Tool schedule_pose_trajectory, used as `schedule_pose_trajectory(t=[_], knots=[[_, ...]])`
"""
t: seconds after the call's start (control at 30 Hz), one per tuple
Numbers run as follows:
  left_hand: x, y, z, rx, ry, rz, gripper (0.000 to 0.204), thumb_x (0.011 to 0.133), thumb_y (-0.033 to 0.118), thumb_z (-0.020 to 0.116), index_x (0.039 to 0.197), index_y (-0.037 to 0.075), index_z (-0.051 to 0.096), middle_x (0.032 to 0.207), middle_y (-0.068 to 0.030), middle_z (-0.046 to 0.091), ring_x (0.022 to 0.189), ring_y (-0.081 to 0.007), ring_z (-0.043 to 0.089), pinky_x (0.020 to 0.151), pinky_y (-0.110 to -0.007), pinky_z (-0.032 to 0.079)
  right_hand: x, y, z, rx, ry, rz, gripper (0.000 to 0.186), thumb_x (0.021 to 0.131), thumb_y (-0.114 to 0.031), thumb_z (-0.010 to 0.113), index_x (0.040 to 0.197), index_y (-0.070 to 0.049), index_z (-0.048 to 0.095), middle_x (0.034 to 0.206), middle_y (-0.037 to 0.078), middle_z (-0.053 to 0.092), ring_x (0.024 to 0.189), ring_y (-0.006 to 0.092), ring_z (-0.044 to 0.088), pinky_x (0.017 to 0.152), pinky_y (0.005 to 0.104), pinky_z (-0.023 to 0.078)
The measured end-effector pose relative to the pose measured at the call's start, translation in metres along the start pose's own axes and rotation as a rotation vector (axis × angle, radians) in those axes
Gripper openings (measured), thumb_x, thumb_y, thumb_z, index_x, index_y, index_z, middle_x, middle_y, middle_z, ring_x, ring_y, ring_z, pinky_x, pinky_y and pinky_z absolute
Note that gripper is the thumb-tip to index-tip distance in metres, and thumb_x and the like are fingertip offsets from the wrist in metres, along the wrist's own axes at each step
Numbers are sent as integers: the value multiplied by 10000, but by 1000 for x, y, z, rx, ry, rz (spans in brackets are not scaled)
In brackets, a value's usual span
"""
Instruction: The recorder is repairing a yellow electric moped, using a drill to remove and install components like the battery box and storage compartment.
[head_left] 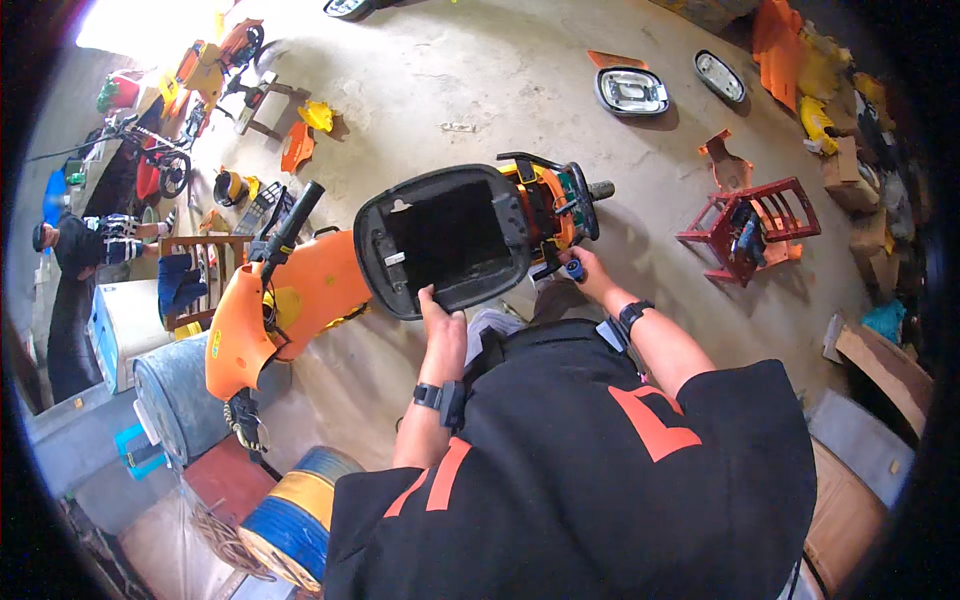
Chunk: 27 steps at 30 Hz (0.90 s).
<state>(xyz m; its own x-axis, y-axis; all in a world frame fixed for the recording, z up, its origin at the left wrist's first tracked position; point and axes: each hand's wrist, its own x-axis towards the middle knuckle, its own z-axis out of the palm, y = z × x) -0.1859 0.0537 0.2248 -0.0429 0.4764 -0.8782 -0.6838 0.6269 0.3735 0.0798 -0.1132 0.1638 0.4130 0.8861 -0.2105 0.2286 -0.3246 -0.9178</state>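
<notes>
An orange scooter point(312, 272) stands across in front of me, with an open black seat compartment point(442, 250) and a black handlebar at the left. My left hand point(438, 315) grips the compartment's near rim. My right hand point(590, 272) is closed on a small blue-and-black tool point(574, 270) beside the rear part point(560, 212) of the scooter, right of the compartment. Where the tool's tip meets the scooter, if it does, I cannot make out.
A person point(75, 245) is at the far left near a wooden chair point(208, 248). Blue drums point(165, 390) stand lower left. A red wooden chair point(780, 205) holding parts is at the right. Oval panels point(630, 90) lie behind; cardboard and orange panels point(772, 45) line the right wall.
</notes>
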Motion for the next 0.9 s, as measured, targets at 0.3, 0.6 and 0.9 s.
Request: schedule_pose_trajectory(t=[0.3,0.6,0.9], knots=[[17,-5,-7,13,54,63,136,836,236,576,780,112,581,821,-6,597,764,-149,593,733,-295,504,5,2,-1,-46,-47,-44,68,829,-77,532,860,-24,562,754,22,578,738,122,512,691,286,421],[16,-67,38,10,237,258,240,742,93,692,936,-17,604,918,-80,623,791,-200,615,735,-321,524,15,25,8,133,-53,338,53,855,-118,603,872,-71,619,820,-10,588,765,46,496,663,231,414],[47,-79,22,266,399,68,399,734,251,735,983,-25,589,968,-104,629,805,-235,620,717,-391,524,18,-8,4,532,22,482,116,757,-57,635,849,13,626,800,14,608,711,71,544,627,216,429]])
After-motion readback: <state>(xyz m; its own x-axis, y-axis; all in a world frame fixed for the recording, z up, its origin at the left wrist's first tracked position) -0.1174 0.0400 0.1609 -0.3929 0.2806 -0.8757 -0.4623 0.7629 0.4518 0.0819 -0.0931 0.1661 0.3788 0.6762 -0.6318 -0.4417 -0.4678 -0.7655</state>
